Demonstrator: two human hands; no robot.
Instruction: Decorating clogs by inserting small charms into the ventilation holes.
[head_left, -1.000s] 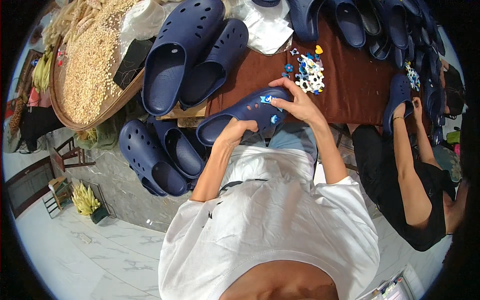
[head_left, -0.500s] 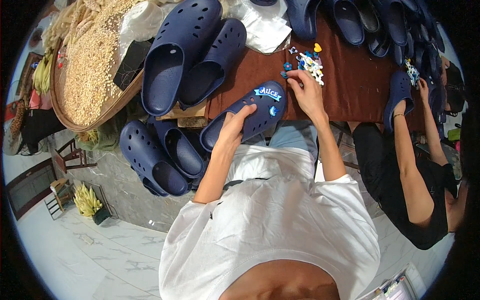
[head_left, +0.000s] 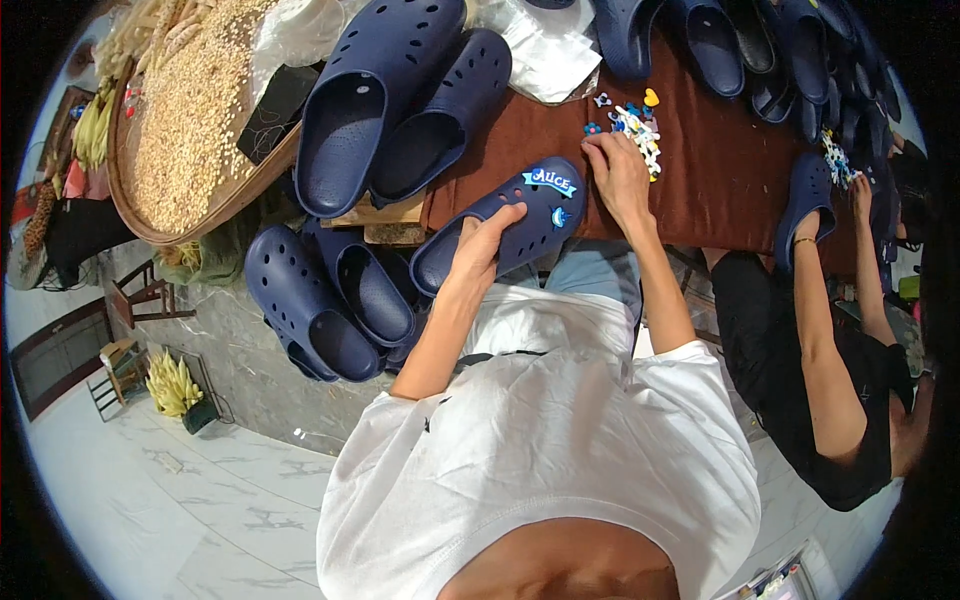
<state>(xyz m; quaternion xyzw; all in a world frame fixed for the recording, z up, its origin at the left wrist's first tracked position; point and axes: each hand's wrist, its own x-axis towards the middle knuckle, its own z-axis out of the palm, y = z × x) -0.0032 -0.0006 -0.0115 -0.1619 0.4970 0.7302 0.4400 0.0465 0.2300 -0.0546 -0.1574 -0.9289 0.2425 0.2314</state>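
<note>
My left hand [head_left: 482,245] grips a navy clog [head_left: 512,228] by its opening, thumb on top, holding it tilted over my lap at the table edge. Two charms sit on the clog's upper: a light-blue banner charm [head_left: 549,181] with white lettering and a small blue charm [head_left: 560,216]. At the near side of a heap of small charms [head_left: 640,140], white, blue and yellow, my right hand [head_left: 620,178] has its thumb and forefinger drawn together. What lies between those fingertips is hidden. Just beyond them lies a blue flower charm [head_left: 592,128].
Large navy clogs [head_left: 345,130] stand left on the brown cloth [head_left: 700,180], with more clogs [head_left: 315,305] below them. A round tray of grains [head_left: 185,140] is at far left. Clear plastic bags [head_left: 545,50] lie behind. At right, another person's hand [head_left: 862,195] reaches to charms beside a clog.
The view has shifted slightly, so the table things sit further right. My right hand's fingers have drawn closer together; one flower charm near their tips is no longer visible. My left hand still grips the clog.
</note>
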